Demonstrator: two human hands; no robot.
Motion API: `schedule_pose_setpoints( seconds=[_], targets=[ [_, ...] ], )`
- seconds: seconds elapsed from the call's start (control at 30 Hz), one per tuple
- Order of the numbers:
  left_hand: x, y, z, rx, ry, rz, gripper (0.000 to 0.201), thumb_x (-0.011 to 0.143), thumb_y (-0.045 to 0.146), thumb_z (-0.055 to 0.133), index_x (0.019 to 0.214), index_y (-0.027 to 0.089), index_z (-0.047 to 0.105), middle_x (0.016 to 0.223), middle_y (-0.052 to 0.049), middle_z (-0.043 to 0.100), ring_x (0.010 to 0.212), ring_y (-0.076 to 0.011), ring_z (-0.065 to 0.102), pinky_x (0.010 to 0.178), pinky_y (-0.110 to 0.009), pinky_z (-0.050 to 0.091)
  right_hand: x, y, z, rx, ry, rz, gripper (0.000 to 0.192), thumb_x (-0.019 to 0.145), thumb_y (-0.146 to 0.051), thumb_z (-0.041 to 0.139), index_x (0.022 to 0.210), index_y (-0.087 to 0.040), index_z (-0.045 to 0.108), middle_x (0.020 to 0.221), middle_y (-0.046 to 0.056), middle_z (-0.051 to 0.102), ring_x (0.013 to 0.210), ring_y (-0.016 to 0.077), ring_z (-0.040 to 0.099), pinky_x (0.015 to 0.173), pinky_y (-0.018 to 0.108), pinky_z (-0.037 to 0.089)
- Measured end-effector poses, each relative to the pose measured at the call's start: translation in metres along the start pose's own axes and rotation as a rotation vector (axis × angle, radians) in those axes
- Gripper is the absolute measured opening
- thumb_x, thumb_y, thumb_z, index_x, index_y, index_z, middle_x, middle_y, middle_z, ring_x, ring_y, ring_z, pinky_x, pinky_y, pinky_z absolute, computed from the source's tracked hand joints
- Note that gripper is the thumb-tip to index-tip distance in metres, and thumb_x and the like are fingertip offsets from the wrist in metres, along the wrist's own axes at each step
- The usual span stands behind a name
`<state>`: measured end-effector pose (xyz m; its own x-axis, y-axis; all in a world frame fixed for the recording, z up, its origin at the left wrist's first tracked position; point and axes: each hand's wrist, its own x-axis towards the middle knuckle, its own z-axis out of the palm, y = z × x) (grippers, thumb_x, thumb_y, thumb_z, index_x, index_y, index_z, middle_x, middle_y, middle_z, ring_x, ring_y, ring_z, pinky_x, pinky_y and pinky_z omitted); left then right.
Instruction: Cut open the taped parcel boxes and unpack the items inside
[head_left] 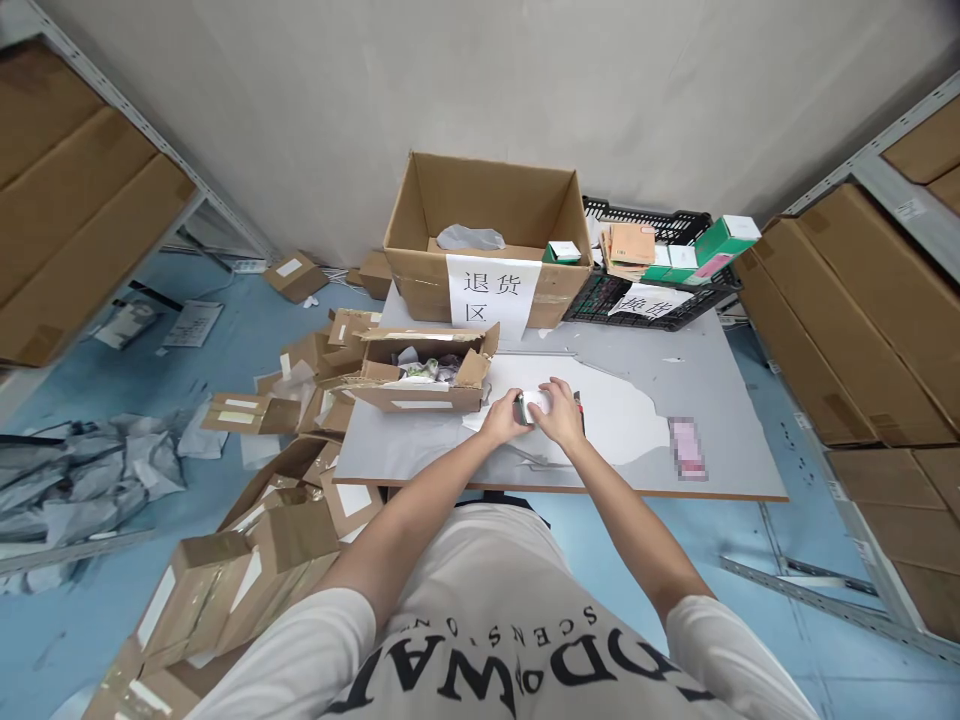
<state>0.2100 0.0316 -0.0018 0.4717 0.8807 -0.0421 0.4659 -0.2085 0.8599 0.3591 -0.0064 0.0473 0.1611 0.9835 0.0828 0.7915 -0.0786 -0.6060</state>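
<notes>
Between my two hands is a small white-topped box (pixel 535 405) with a dark green side, held just over the table (pixel 637 365). My left hand (pixel 505 418) grips its left side, the fingers curled round it. My right hand (pixel 561 410) closes on its right end, with thumb and fingers on the white face. A dark and red item (pixel 579 402) shows partly behind my right hand; its kind is hidden. White sheets (pixel 607 400) lie flat under my hands. Left of them sits an opened cardboard carton (pixel 431 397) with wrapped items inside.
At the table's back stand a large labelled carton (pixel 424 285) and a black crate (pixel 682 225) of green and white boxes. A pink blurred item (pixel 687 448) lies at right. Discarded cartons (pixel 217 590) crowd the floor at left; racks of boxes (pixel 847 320) flank both sides.
</notes>
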Motion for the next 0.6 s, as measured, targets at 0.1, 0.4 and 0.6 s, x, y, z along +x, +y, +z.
schedule_pose_setpoints(
  seconds=[0.1,0.4,0.6],
  targets=[
    [-0.002,0.001,0.002,0.001,0.035,-0.014,0.067,0.058,0.026,0.072,0.119,0.016,0.045,0.106,-0.010,0.063,0.096,-0.0257,0.063,0.082,-0.034,0.048,0.000,-0.015,0.006,-0.103,-0.062,0.058,0.042,0.076,-0.036,0.062,0.115,-0.023,0.056,0.135,0.015,0.044,0.105,0.0349,0.057,0.080,0.049,0.049],
    [-0.002,0.000,-0.001,-0.014,0.026,-0.041,0.068,0.056,0.022,0.072,0.118,0.022,0.045,0.106,-0.004,0.064,0.098,-0.0241,0.062,0.085,-0.034,0.047,0.007,-0.028,0.001,-0.287,-0.221,0.093,0.040,0.081,-0.034,0.052,0.119,-0.019,0.052,0.124,0.011,0.053,0.100,0.0253,0.059,0.085,0.035,0.045],
    [0.000,0.000,-0.001,-0.003,0.007,0.000,0.066,0.056,0.023,0.072,0.117,0.019,0.045,0.106,-0.007,0.064,0.098,-0.0254,0.062,0.083,-0.035,0.048,0.008,-0.032,0.003,-0.375,-0.220,0.052,0.038,0.083,-0.030,0.049,0.119,-0.016,0.050,0.122,0.014,0.053,0.106,0.0261,0.055,0.087,0.033,0.042]
  ],
)
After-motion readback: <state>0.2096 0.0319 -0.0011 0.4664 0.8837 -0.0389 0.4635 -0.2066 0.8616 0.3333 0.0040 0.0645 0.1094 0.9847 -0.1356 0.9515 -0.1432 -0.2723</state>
